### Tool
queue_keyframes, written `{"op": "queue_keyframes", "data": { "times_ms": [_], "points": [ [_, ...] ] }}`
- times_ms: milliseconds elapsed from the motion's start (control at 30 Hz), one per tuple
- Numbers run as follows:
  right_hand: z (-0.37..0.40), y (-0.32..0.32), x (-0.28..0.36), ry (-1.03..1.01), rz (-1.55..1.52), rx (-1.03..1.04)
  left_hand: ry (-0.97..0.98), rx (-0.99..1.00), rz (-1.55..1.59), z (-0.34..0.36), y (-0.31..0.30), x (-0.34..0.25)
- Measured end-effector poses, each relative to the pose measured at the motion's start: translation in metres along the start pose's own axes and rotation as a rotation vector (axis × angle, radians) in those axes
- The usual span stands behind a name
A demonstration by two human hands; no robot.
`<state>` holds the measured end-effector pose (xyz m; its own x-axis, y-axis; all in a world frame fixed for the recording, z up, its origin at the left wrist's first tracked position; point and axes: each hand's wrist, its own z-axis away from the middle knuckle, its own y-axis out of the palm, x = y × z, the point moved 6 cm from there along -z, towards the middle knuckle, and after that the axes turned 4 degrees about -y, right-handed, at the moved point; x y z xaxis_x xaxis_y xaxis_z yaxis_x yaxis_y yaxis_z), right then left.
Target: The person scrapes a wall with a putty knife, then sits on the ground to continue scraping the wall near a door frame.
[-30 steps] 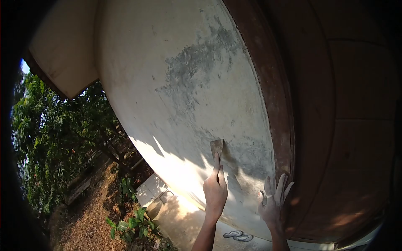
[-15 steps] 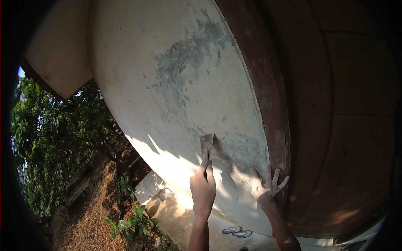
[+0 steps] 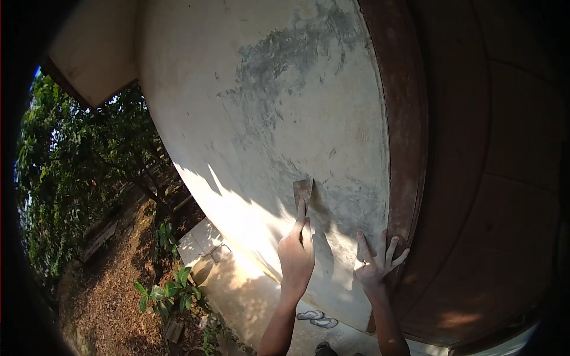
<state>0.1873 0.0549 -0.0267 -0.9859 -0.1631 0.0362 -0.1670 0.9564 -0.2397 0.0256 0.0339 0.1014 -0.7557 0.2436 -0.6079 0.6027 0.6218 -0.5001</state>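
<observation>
My left hand (image 3: pixel 297 259) is closed around the handle of a flat scraper (image 3: pixel 303 191), with one finger stretched along it toward the blade. The blade's wide edge lies on or close to a pale wall (image 3: pixel 326 127), below a patch of grey smears; firm contact is hard to make out. To the right, my right hand (image 3: pixel 373 268) rests with spread, whitish-dusted fingers on the wall beside the brown frame (image 3: pixel 405 130). It holds nothing.
Brown panels (image 3: pixel 457 148) fill the dark right side. Sandals (image 3: pixel 317 318) lie on the paved floor (image 3: pixel 243 302) below, near a dark shoe (image 3: pixel 325 349). A leafy plant (image 3: pixel 172 291), dry leaf-covered ground (image 3: pixel 127 279) and trees (image 3: pixel 83 172) are at left.
The view has shifted, so the wall's grey patch sits higher and further right, and a shoe shows at the bottom. Against the wall, the scraper and both hands have barely moved.
</observation>
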Motion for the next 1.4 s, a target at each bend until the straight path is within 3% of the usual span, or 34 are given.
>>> {"op": "queue_keyframes", "data": {
  "times_ms": [67,200,367,467,633,767,967,1167,1400],
  "points": [
    [0.0,-0.001,-0.002,0.023,-0.043,0.042,0.014,-0.033,0.012,-0.002,-0.004,-0.004],
    [-0.004,-0.008,-0.002,0.016,-0.141,0.112,-0.068,0.083,-0.019,0.004,0.004,0.012],
    [-0.004,-0.005,-0.002,0.025,-0.106,0.045,-0.175,0.079,0.009,-0.013,-0.008,-0.01],
    [0.0,-0.002,-0.005,0.026,-0.074,0.115,-0.076,-0.047,0.065,-0.004,-0.004,-0.007],
    [0.001,-0.003,-0.006,0.009,-0.091,0.103,-0.108,0.035,0.023,-0.003,-0.007,-0.003],
    [0.003,0.001,-0.006,0.017,-0.066,0.098,-0.038,-0.022,0.086,0.004,0.004,0.006],
    [0.0,-0.002,-0.005,0.035,-0.099,0.064,-0.054,0.004,-0.06,-0.006,-0.001,0.0],
    [0.003,0.001,-0.007,0.019,-0.104,0.057,-0.149,0.139,-0.074,-0.001,0.005,0.011],
    [0.004,0.003,-0.006,0.007,-0.053,0.031,-0.073,-0.069,0.021,-0.012,0.005,0.009]
  ]
}}
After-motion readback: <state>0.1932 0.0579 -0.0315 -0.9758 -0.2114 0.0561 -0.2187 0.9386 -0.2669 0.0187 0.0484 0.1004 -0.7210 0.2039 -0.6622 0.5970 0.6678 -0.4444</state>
